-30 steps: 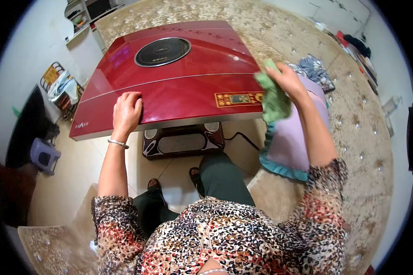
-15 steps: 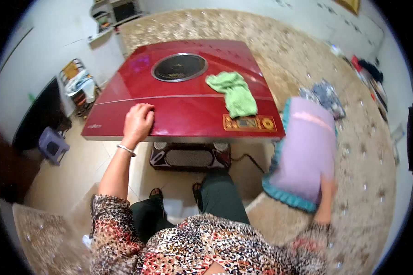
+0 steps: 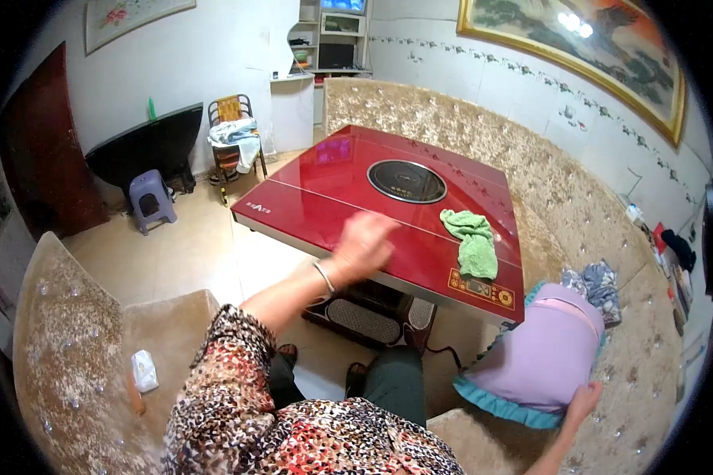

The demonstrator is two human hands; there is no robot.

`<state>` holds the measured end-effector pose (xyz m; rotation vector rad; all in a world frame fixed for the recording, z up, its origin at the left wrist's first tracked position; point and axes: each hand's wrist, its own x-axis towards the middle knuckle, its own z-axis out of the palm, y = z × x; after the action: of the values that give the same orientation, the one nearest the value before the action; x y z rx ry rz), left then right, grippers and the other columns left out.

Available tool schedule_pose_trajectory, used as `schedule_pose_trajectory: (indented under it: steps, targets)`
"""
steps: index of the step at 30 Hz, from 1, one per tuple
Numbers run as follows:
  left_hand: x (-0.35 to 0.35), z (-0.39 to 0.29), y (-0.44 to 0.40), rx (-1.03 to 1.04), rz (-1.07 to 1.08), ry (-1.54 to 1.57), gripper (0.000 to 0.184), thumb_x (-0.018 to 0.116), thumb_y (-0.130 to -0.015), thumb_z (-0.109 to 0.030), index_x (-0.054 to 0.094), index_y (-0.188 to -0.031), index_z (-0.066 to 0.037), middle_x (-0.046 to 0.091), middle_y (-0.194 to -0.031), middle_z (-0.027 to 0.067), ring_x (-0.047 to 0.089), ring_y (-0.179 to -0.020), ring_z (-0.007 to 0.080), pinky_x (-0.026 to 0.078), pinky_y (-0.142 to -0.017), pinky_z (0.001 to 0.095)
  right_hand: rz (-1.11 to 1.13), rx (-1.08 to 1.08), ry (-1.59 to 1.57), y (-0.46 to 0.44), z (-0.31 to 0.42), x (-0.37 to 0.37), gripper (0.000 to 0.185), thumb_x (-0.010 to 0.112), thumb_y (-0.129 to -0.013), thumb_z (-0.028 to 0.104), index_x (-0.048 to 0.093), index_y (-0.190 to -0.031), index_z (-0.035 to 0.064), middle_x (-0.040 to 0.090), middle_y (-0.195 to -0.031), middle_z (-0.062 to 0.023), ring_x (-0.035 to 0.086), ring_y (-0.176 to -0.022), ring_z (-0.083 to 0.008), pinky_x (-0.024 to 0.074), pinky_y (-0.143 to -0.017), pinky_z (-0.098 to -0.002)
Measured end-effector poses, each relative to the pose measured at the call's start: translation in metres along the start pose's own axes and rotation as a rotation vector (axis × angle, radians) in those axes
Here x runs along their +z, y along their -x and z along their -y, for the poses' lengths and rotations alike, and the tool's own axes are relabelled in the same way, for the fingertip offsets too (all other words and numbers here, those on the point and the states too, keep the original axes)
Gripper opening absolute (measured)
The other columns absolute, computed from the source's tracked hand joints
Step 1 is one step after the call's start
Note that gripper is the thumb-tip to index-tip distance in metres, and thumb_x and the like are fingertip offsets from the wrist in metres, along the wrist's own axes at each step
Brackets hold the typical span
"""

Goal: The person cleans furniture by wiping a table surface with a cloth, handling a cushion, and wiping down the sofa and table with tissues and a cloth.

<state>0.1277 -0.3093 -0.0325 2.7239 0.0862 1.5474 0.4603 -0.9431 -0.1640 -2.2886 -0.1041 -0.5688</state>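
Note:
My left hand (image 3: 364,247), with a bracelet at the wrist, hovers over the front edge of the red glossy table (image 3: 325,194). Motion smears its fingers, so I cannot make out whether they are open or closed. At the lower right, my right hand (image 3: 583,402) has its fingers closed on the side edge of a lilac cloth (image 3: 535,340) with a teal frill. This cloth lies over the sofa seat beside the table. A crumpled green towel (image 3: 475,244) rests on the tabletop, between a round black hotplate (image 3: 407,181) and a gold control panel (image 3: 481,288).
The tan tufted sofa (image 3: 642,317) curves around the right and back. Beneath the table stands a dark heater-like box (image 3: 364,321) with a cable. A purple stool (image 3: 151,200) and a chair with clothes (image 3: 234,134) are at left. Grey patterned fabric (image 3: 598,289) lies behind the lilac cloth.
My left hand has come up off the table edge and moved right. My right hand stays at the lilac cloth's edge, and the cloth's near end has spread wider. The view has turned left and up.

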Motion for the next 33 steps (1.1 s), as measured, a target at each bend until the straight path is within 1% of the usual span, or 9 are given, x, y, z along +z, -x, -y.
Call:
schedule_pose_trajectory:
  steps: [3, 4, 6, 10, 14, 22, 24, 28, 33]
  targets:
    - [-0.023, -0.131, -0.015, 0.183, 0.238, 0.424, 0.060, 0.078, -0.074, -0.023, 0.058, -0.128, -0.005, 0.062, -0.122, 0.0176, 0.058, -0.117, 0.0382, 0.046, -0.100, 0.0500, 0.130, -0.006, -0.496, 0.010, 0.118, -0.039, 0.017, 0.063, -0.089, 0.010, 0.056, -0.104, 0.0064, 0.058, -0.096, -0.0066, 0.057, -0.088, -0.0176, 0.0493, -0.077, -0.0374]
    - [-0.021, -0.163, -0.013, 0.250, 0.457, 0.563, 0.082, 0.081, -0.075, -0.030, 0.045, -0.143, -0.005, 0.050, -0.139, 0.0244, 0.047, -0.131, 0.0417, 0.039, -0.109, 0.0514, 0.235, 0.097, -0.833, 0.025, 0.167, -0.055, 0.014, 0.062, -0.091, 0.009, 0.054, -0.103, 0.0082, 0.055, -0.091, -0.0028, 0.054, -0.080, -0.0106, 0.0499, -0.064, -0.0318]
    - [-0.021, -0.217, 0.009, 0.302, 0.385, 0.682, 0.108, 0.084, -0.073, -0.039, 0.025, -0.157, -0.006, 0.032, -0.154, 0.0287, 0.033, -0.142, 0.0453, 0.030, -0.115, 0.0534, 0.241, 0.001, -0.969, 0.054, 0.247, -0.088, 0.014, 0.062, -0.093, 0.009, 0.054, -0.105, 0.0098, 0.056, -0.091, -0.0009, 0.052, -0.075, -0.0060, 0.0426, -0.054, -0.0252]
    - [-0.040, -0.257, 0.013, 0.298, 0.460, 0.727, 0.124, 0.086, -0.072, -0.043, 0.009, -0.162, -0.006, 0.016, -0.161, 0.0301, 0.021, -0.148, 0.0470, 0.024, -0.119, 0.0545, 0.262, -0.175, -1.159, 0.095, 0.307, -0.132, 0.011, 0.061, -0.098, 0.012, 0.053, -0.106, 0.0120, 0.057, -0.090, 0.0019, 0.048, -0.062, 0.0008, 0.0233, -0.035, -0.0139]
    - [-0.080, -0.243, 0.005, 0.179, 0.530, 0.918, 0.120, 0.086, -0.073, -0.035, 0.009, -0.161, -0.005, 0.021, -0.159, 0.0305, 0.029, -0.145, 0.0473, 0.029, -0.118, 0.0516, 0.151, -0.176, -1.184, 0.145, 0.352, -0.166, 0.013, 0.063, -0.097, 0.014, 0.053, -0.105, 0.0116, 0.059, -0.089, 0.0024, 0.048, -0.057, 0.0006, 0.0240, -0.034, -0.0166]
    - [-0.195, -0.199, 0.008, 0.085, 0.411, 0.882, 0.089, 0.066, -0.093, -0.024, 0.010, -0.162, -0.012, 0.058, -0.127, 0.0291, 0.066, -0.106, 0.0432, 0.055, -0.094, 0.0484, 0.413, -0.482, -1.214, 0.170, 0.469, -0.185, 0.023, 0.063, -0.093, 0.018, 0.060, -0.113, 0.0063, 0.056, -0.083, 0.0033, 0.039, -0.051, 0.0000, 0.0279, -0.042, -0.0163]
    - [-0.219, -0.180, 0.017, 0.105, 0.262, 0.826, 0.074, 0.061, -0.096, -0.014, 0.022, -0.160, -0.011, 0.059, -0.134, 0.0223, 0.063, -0.119, 0.0362, 0.050, -0.103, 0.0442, 0.567, -0.621, -1.250, 0.171, 0.515, -0.178, 0.029, 0.062, -0.094, 0.016, 0.059, -0.119, 0.0029, 0.058, -0.086, -0.0001, 0.044, -0.055, -0.0018, 0.0342, -0.047, -0.0159]
    - [-0.293, -0.150, 0.057, -0.499, 0.319, 0.863, 0.034, 0.051, -0.104, -0.019, 0.053, -0.135, -0.004, 0.067, -0.113, 0.0131, 0.062, -0.108, 0.0193, 0.051, -0.095, 0.0377, 0.925, -0.872, -1.172, 0.189, 0.590, -0.141, 0.034, 0.060, -0.098, 0.013, 0.057, -0.130, 0.0015, 0.065, -0.100, -0.0100, 0.064, -0.080, -0.0146, 0.0545, -0.071, -0.0239]
    - [-0.287, -0.092, 0.193, -0.788, 0.071, 0.729, 0.037, 0.056, -0.101, -0.015, 0.057, -0.135, 0.001, 0.066, -0.125, 0.0092, 0.059, -0.114, 0.0171, 0.047, -0.102, 0.0347, 0.401, -1.655, -0.711, 0.235, 0.584, 0.031, 0.046, 0.072, -0.090, 0.022, 0.059, -0.133, 0.0128, 0.063, -0.129, -0.0190, 0.057, -0.123, -0.0374, 0.0457, -0.104, -0.0494]
